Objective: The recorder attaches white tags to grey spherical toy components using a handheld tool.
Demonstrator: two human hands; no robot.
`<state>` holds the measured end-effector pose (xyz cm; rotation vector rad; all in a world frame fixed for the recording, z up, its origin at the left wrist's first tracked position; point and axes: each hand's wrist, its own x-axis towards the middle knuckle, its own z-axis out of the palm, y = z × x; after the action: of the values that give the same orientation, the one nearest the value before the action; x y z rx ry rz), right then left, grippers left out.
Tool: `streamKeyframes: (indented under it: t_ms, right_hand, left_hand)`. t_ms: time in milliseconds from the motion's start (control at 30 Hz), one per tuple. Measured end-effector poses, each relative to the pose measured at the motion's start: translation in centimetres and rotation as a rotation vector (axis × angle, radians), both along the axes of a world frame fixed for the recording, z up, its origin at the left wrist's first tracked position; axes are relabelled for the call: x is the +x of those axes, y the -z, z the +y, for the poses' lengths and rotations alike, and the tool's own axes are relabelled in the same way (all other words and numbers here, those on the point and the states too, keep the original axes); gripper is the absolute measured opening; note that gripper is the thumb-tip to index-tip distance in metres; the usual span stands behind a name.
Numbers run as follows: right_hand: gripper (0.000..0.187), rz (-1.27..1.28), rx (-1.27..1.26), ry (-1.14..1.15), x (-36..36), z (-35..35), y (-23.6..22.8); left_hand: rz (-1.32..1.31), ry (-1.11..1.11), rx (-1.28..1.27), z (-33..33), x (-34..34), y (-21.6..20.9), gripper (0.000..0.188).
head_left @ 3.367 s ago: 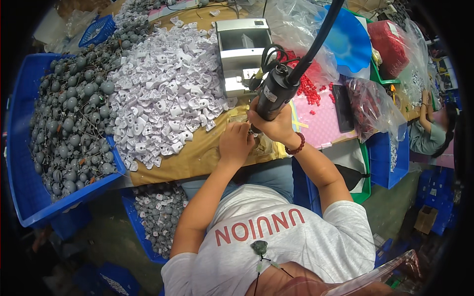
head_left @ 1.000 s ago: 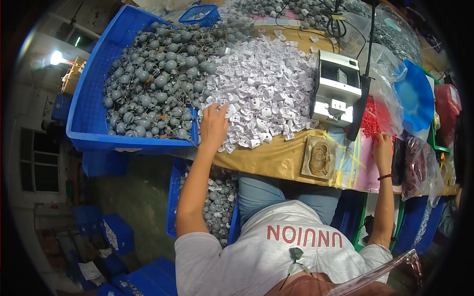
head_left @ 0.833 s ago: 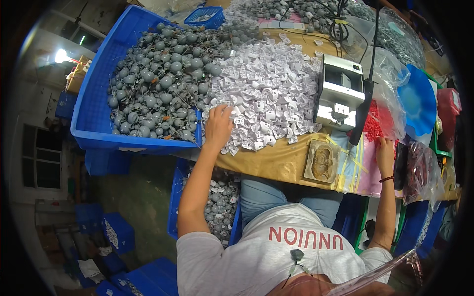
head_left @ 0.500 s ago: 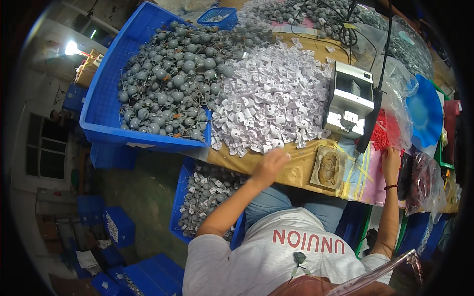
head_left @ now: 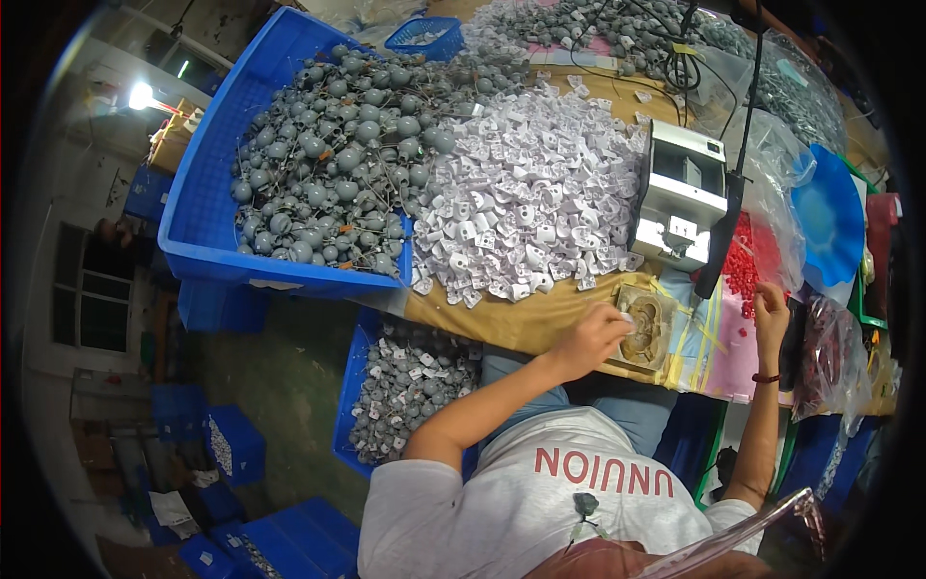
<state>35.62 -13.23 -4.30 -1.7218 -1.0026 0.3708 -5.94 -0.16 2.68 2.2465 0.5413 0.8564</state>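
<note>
Left hand (head_left: 590,340) has shifted right to the edge of the recessed block (head_left: 646,333), fingertips clamped on a small white part (head_left: 627,318), while from my distance I cannot tell whether the right hand (head_left: 770,307), beside the red pieces (head_left: 742,270), grips anything.

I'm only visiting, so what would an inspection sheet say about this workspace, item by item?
Surface: brown-covered table, with a pink sheet toward the right.
Job's things: white pieces heaped; red pieces scattered; grey parts piled in a blue tray; hollowed block near the front edge.
Clutter: clear plastic, blue dish.
Grip: left hand pinches a small white piece at the block; right hand beside the red pieces, contents unclear.
Cables: black cords looped behind the silver machine.
Surroundings: lit lamp; blue bins on the floor.
</note>
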Motion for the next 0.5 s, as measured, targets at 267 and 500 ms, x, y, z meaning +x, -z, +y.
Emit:
streamKeyframes:
  t_ms: [267,500]
  right_hand:
    - [0.011,0.051,0.033,-0.332,-13.2,2.0,-5.0]
    - [0.021,-0.649,0.137,-0.583,-18.6,4.9,-4.4]
  left_hand:
    - [0.098,0.042,0.077,0.3,4.8,4.2,0.028]
    - [0.057,-0.075,-0.022,1.3,2.2,2.2,0.037]
